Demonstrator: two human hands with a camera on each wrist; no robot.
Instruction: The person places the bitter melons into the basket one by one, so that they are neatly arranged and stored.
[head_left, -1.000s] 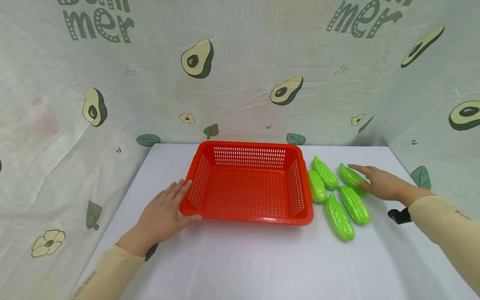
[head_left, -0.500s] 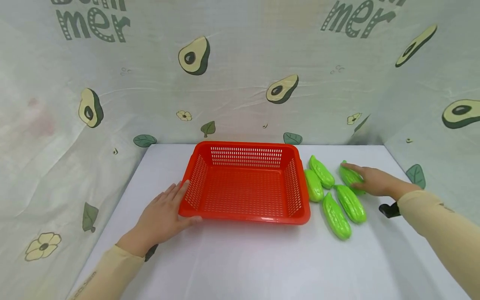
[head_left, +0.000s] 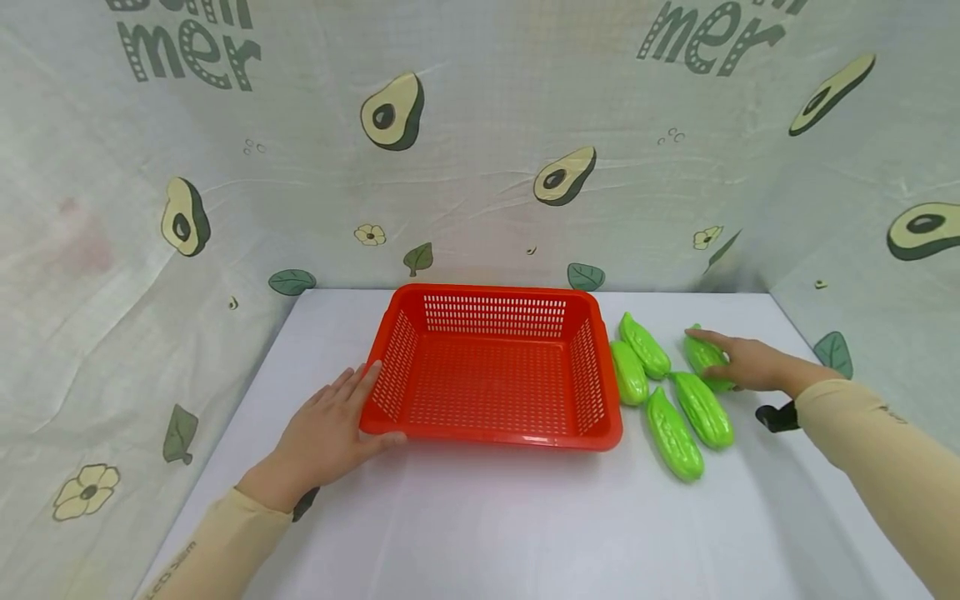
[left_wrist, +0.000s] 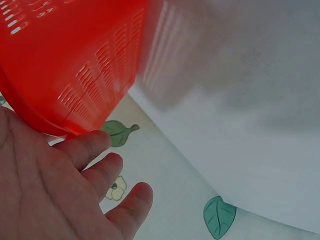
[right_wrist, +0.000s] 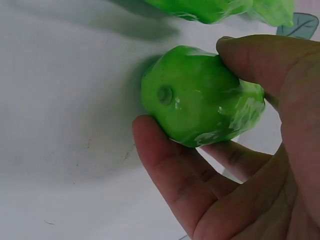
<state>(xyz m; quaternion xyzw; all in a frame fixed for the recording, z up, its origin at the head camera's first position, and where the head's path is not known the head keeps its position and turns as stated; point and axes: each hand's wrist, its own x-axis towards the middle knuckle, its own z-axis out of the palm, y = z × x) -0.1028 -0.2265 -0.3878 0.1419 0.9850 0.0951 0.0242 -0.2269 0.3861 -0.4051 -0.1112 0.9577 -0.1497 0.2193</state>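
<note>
A red plastic basket with slotted walls stands on the white table. My left hand lies at its left front corner, fingers extended against the rim; the left wrist view shows those fingers nearly straight beside the basket wall. On the right, my right hand holds a shiny green bitter melon between thumb and fingers. In the right wrist view the blunt end of this bitter melon faces the camera, the thumb on one side and fingers on the other. Part of it is hidden by the hand.
Several other green bitter melons lie between the basket and my right hand, one close against the basket's right wall. A patterned cloth hangs behind and at both sides of the white table.
My right hand has closed its thumb and fingers round the far right bitter melon, which has turned slightly. The left hand stays at the basket corner. The head view has shifted a little.
</note>
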